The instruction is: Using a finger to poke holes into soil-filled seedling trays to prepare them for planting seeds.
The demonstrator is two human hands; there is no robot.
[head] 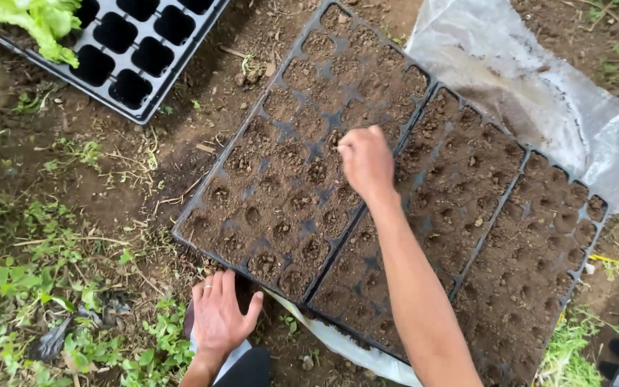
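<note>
A black seedling tray (200, 197) filled with dark soil lies on the ground, each cell dimpled in the middle. Two more soil-filled trays, a middle tray (424, 107) and a right tray (589, 244), sit against it to the right. My right hand (367, 161) reaches over the left tray with fingers curled down, the fingertips at the soil of a cell near the tray's right edge. My left hand (218, 312) rests flat and open on the ground just below the left tray's near edge, holding nothing.
An empty black cell tray (145, 43) lies at the top left, with green lettuce leaves (34, 21) at its corner. A clear plastic sheet (539, 86) lies under and behind the trays. Weeds and bare dirt surround everything.
</note>
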